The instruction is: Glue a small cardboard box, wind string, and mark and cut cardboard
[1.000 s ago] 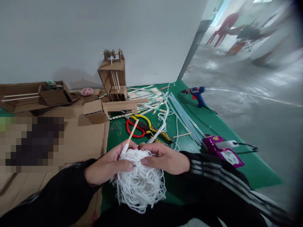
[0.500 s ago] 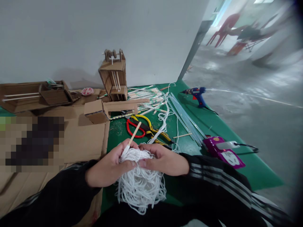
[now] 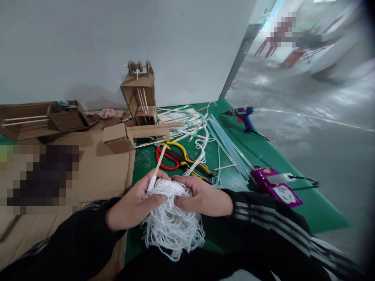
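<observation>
A loose, tangled bundle of white string [image 3: 175, 230] is between my two hands at the table's front edge. My left hand [image 3: 134, 203] closes round its left side, thumb on top. Between that hand's thumb and fingers a thin wooden stick [image 3: 159, 162] stands up at a slant, white string wrapped round its lower end. My right hand [image 3: 202, 197] grips the bundle from the right, thumb pressed into the strands. Both hands' fingertips are partly hidden by the string. Just beyond lie red-handled scissors [image 3: 167, 160] and yellow-handled pliers [image 3: 199, 164].
Glue sticks [image 3: 228, 144], a blue glue gun [image 3: 245, 117] and a purple power strip [image 3: 275, 187] lie on the green table [image 3: 316, 210]. Wooden sticks [image 3: 181, 119] are heaped at the back. Left are a cardboard box [image 3: 118, 138], an upright cardboard frame [image 3: 139, 93] and flat cardboard [image 3: 102, 171].
The wooden stick has shifted left and a little higher, standing more upright. My thumbs have moved slightly apart on the string bundle.
</observation>
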Action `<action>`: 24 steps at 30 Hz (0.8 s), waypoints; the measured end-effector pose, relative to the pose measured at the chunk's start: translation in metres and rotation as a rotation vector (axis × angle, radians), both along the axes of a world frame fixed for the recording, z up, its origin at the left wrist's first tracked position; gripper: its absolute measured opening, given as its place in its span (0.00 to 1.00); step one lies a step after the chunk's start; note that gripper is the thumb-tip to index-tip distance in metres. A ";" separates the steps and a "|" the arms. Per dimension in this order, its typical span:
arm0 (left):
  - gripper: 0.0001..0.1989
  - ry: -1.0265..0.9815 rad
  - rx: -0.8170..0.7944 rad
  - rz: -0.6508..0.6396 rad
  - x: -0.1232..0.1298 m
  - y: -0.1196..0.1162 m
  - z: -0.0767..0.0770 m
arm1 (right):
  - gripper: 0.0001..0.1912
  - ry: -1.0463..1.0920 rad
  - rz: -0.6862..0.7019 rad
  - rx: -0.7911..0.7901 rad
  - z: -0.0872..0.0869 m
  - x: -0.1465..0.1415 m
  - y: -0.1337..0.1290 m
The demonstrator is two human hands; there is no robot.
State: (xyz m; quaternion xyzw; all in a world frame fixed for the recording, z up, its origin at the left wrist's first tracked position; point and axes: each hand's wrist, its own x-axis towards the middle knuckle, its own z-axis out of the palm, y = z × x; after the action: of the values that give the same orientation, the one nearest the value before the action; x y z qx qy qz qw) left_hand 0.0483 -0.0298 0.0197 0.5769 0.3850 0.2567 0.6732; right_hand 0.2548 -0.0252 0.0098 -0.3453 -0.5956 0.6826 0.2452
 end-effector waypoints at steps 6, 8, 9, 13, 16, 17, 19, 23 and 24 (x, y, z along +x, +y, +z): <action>0.22 0.094 -0.005 0.015 0.005 -0.004 0.009 | 0.10 -0.131 -0.050 0.052 0.001 -0.004 -0.002; 0.22 0.154 0.047 0.044 0.006 -0.005 0.008 | 0.08 -0.183 -0.058 0.112 0.002 -0.005 -0.003; 0.20 0.166 0.074 0.052 0.006 -0.005 0.007 | 0.07 -0.194 -0.061 0.143 0.002 -0.005 -0.004; 0.16 0.092 0.032 0.049 0.004 -0.002 0.002 | 0.03 -0.144 -0.040 0.178 0.004 -0.003 -0.003; 0.18 0.074 -0.120 0.038 0.002 -0.001 0.001 | 0.03 -0.120 -0.005 0.169 0.005 0.000 -0.001; 0.19 0.083 -0.154 0.036 0.002 -0.001 0.002 | 0.03 -0.121 -0.002 0.176 0.005 0.001 0.000; 0.20 0.094 -0.185 0.035 0.003 -0.001 0.003 | 0.04 -0.114 -0.007 0.187 0.006 0.003 0.001; 0.20 0.089 -0.192 0.006 0.002 -0.001 0.005 | 0.04 -0.064 -0.043 0.192 0.005 0.006 0.004; 0.20 0.089 -0.192 -0.013 0.001 -0.001 0.005 | 0.05 -0.035 -0.055 0.180 0.004 0.006 0.004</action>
State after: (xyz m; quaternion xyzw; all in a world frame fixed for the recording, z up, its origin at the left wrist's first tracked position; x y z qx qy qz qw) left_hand 0.0497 -0.0307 0.0248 0.5228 0.4335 0.1883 0.7094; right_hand 0.2611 -0.0210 0.0142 -0.3502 -0.6492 0.6129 0.2835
